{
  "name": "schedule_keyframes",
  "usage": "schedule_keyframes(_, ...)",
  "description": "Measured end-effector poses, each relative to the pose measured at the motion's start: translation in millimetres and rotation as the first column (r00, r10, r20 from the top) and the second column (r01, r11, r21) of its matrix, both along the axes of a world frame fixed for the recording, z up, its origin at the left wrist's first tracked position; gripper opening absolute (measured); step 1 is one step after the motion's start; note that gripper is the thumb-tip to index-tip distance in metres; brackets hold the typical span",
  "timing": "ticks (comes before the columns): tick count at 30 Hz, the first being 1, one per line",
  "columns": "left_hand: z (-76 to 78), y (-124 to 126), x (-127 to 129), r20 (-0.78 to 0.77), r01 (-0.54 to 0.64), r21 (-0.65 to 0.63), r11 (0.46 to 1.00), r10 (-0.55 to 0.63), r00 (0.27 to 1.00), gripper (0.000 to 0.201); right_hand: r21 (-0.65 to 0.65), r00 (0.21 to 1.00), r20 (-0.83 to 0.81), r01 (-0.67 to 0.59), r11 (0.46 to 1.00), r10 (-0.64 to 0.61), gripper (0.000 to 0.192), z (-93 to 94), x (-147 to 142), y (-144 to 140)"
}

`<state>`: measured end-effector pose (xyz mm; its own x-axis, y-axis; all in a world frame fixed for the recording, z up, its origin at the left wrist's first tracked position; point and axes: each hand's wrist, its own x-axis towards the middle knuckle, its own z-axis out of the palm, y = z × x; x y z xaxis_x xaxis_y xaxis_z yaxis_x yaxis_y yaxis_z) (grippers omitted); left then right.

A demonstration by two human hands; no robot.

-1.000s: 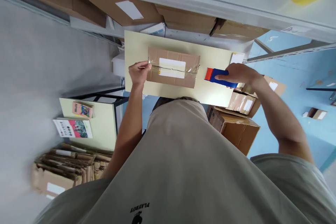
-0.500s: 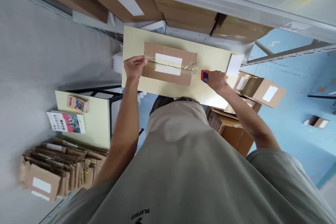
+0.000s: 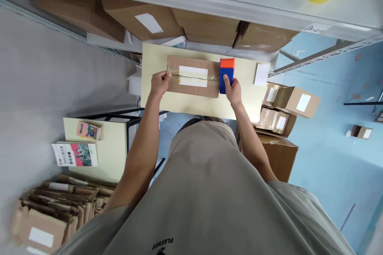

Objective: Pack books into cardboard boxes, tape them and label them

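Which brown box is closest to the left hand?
The brown box on the cream tabletop, touching the left hand; the others sit farther away, off that tabletop.

A carton point(image 3: 193, 91) is lying on the bench point(image 3: 167, 105) toward its left edge, a label point(image 3: 193, 82) on top. A tape dispenser point(image 3: 226, 76) is bordering the carton's right end. A paper stack point(image 3: 261, 73) is sitting in the far right corner. Behind the far edge, boxes point(image 3: 206, 28) are lining a shelf point(image 3: 203, 47); more boxes point(image 3: 291, 101) are standing beyond the right edge.

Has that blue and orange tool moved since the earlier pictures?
Yes: the blue and orange tool has moved left along the table, away from its right end, towards the cardboard box.
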<state>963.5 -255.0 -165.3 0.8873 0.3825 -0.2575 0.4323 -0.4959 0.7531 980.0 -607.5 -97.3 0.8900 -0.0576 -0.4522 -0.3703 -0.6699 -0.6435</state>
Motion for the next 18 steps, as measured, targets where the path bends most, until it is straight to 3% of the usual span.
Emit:
schedule_keyframes(5, 16.6, -0.9, -13.7, 0.113, 0.057, 0.020, 0.998, -0.059, 0.992, 0.040, 0.023, 0.988, 0.126, 0.085, 0.996, -0.088, 0.083, 3.7, -4.2, -5.8)
schedule_keyframes(9, 18.1, -8.9, -57.9, 0.135, -0.023, -0.062, 0.998, 0.031, 0.990, 0.033, 0.090, 0.972, 0.202, 0.107, 0.990, -0.123, 0.088, -2.5, -31.2, -16.6)
schedule_keyframes(14, -17.4, -36.6, -120.4, 0.035, -0.265, -0.110, 0.958, 0.270, 0.962, 0.010, 0.105, 0.974, 0.083, 0.201, 0.974, -0.210, 0.090, -42.3, -79.8, 1.1)
schedule_keyframes(18, -52.2, -32.6, -128.4, -0.024, -0.369, -0.143, 0.918, 0.370, 0.929, 0.004, 0.078, 0.983, 0.011, 0.184, 0.980, -0.185, 0.089, -78.1, -86.0, 33.7)
